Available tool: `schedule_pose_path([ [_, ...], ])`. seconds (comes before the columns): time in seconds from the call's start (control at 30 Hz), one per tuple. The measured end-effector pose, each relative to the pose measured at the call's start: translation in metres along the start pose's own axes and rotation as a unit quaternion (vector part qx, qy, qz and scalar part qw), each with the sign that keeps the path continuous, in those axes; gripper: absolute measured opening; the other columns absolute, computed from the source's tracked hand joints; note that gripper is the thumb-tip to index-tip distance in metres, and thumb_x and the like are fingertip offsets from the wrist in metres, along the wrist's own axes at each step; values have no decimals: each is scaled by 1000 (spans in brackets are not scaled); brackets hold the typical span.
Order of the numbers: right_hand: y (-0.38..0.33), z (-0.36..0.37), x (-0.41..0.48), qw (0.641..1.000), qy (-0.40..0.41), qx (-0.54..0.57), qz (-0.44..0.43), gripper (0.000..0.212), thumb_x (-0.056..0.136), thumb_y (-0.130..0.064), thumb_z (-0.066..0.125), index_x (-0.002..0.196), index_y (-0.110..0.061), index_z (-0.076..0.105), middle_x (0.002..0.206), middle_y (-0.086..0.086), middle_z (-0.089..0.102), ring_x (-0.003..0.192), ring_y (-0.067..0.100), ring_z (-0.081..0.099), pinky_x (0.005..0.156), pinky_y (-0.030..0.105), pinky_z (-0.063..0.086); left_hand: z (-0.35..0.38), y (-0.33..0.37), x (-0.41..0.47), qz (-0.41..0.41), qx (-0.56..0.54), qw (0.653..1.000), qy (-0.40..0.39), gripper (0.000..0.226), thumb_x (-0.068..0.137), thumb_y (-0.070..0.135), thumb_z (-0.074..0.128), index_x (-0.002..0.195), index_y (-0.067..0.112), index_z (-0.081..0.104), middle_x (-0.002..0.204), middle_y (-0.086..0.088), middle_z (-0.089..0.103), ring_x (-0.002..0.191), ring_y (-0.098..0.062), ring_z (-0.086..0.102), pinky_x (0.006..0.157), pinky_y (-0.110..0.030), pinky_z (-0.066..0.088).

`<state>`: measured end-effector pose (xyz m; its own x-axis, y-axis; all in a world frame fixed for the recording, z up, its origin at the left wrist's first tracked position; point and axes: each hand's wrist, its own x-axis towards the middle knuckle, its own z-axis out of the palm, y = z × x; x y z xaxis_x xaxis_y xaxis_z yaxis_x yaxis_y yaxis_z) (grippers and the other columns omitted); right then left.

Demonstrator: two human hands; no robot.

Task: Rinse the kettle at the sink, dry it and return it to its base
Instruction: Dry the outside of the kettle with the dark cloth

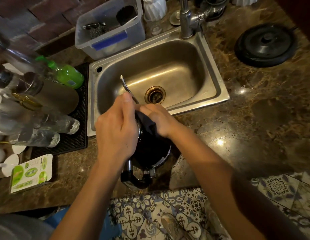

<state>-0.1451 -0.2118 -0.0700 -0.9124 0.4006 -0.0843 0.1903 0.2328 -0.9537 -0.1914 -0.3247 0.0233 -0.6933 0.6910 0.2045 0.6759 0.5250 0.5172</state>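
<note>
Grips gooseneck kettle (150, 151) with left hand (116, 130), fingers (127, 101) curled round its body. Presses dark cloth (147, 122) onto it with right hand (161, 121), fingers clutching the cloth.

Only one view is given, taken from a wide-angle camera worn on the head. It is aimed forward and steeply down, close above the counter (246, 127), with the sink (168, 66) ahead and the floor (168, 213) at the lower edge.

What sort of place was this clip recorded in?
Likely a kitchen or café bar counter: a steel sink with a tap set in a stone counter, a kettle base beside it, and bottles on a rubber mat.
</note>
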Motion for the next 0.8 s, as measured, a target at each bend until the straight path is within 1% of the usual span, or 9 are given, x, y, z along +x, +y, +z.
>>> schedule_pose_path([
  [0.13,15,3,-4,995,24,84,50,33,108,-22,44,120,-3,69,117,20,70,112,32,64,100,52,47,2,0,0,-13,11,1000,9,66,105,54,11,115,21,68,100,-8,76,88,-17,64,69,-26,35],
  [0.2,25,13,-23,990,86,102,44,38,109,-25,39,132,-11,65,134,14,67,126,21,59,109,50,43,2,1,-1,-10,6,1000,14,68,105,55,11,112,20,69,96,-9,76,87,-14,62,71,-31,37],
  [0.3,36,40,-59,978,194,77,-13,48,110,-28,25,145,-10,52,144,8,59,138,19,51,115,48,39,2,2,-1,-7,0,1000,18,73,104,57,10,105,14,69,90,-12,75,88,-15,57,72,-34,38],
  [0.4,34,77,-89,955,286,80,-16,56,110,-41,20,155,-13,35,160,8,42,151,19,34,120,54,31,1,2,-1,-7,1,1000,14,70,106,52,13,103,11,70,87,-13,75,85,-15,58,73,-35,40],
  [0.47,28,98,-102,951,306,39,-25,57,109,-42,18,160,-18,19,169,4,23,158,21,19,125,57,20,1,3,-1,-11,3,1000,12,68,106,50,14,104,12,71,87,-12,76,84,-15,59,73,-37,42],
  [0.53,16,109,-104,951,307,16,-44,59,108,-45,16,162,-21,10,172,-5,11,160,21,10,129,49,8,0,4,-1,-19,4,1000,16,68,106,51,14,111,19,73,91,-8,78,86,-15,65,78,-39,46],
  [0.6,3,107,-97,944,323,20,-69,59,109,-45,15,161,-18,16,171,-4,19,159,19,15,129,43,8,-1,4,-1,-16,10,1000,12,69,105,52,11,118,21,72,97,-6,78,92,-22,70,81,-43,51],
  [0.7,-12,81,-80,943,317,37,-95,59,109,-43,14,155,-13,38,160,1,44,151,15,36,126,42,22,-1,5,-1,-6,9,1000,5,71,105,55,9,117,19,68,99,-7,77,94,-22,68,83,-43,52],
  [0.8,-15,38,-54,978,192,30,-80,54,108,-36,20,136,-11,60,134,7,67,128,20,59,111,45,42,0,5,0,-12,5,1000,6,68,104,55,9,123,21,65,104,-7,77,100,-21,66,84,-42,52],
])
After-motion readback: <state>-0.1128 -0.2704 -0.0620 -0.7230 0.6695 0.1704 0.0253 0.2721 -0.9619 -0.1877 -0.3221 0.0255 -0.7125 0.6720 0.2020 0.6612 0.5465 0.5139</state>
